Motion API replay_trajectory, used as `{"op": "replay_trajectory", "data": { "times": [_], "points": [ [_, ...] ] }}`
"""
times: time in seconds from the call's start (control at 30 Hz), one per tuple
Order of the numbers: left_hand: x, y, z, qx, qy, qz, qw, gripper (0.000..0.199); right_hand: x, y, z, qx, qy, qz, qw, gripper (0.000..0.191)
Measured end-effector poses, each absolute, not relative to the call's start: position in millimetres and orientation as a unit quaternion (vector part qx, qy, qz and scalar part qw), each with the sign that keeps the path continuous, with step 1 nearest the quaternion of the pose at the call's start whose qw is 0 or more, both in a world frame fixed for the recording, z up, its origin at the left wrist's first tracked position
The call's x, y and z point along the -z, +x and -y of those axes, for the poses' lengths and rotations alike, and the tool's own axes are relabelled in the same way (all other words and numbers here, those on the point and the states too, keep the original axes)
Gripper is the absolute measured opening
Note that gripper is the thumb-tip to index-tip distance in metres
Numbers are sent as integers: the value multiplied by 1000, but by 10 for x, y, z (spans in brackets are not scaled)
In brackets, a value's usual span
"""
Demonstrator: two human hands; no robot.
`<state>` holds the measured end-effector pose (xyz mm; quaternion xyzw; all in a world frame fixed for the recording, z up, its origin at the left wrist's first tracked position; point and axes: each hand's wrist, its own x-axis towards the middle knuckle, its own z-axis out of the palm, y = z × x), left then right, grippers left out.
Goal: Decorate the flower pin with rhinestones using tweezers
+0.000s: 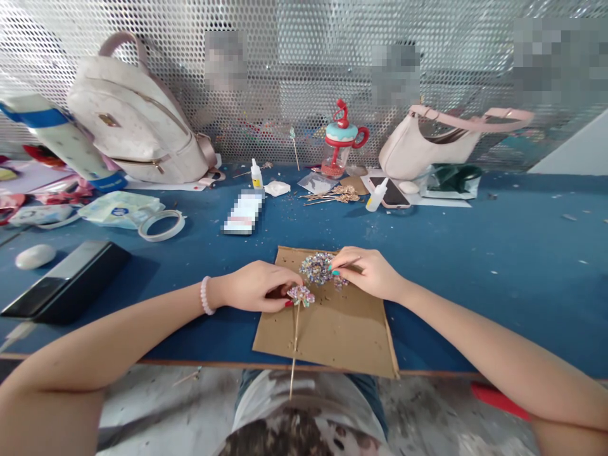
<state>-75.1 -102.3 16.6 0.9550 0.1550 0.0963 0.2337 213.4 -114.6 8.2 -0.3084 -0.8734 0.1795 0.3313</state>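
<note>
We see a sparkly ornament (301,296) over the cardboard (337,335), its small, flower-like head crusted with glittering chips in pink, white and pale green. Its slim, gold-toned stem runs down towards us, past the near edge of the bench (209,247).

Our left hand (259,286) has its fingers closed on the side of that head, with a red nail showing at the thumb. Our right hand (373,272) has its fingers pinched around a thin tool (351,261), beside a heap of glittering chips (314,268) on the cardboard; two of its nails show green.

Counting up, we have one ornament in hand and a second stemmed ornament (292,134) standing upright near the perforated panel (313,38). We count one sheet of cardboard, one main heap of chips, two glue bottles, one left of centre (256,174) and one to the right (377,196), and one roll of tape (162,225). There is one cup (340,136) with a red handle, one backpack (137,120) and one handbag (427,149). The gold-topped sticks (344,194) lie in one bunch, overlapping too closely for us to count.
</note>
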Motion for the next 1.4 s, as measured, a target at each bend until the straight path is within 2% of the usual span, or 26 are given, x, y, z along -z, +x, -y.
{"op": "replay_trajectory", "data": {
  "times": [0.73, 1.4],
  "points": [
    [-169, -749, 1020, -95, 953, -158, 242, 27, -117, 2142, 1160, -168, -320, 872, 331, 16],
    [-172, -756, 1025, -98, 957, -154, 226, 28, -111, 2156, 1170, -187, -337, 863, 326, 12]
  ]
}}
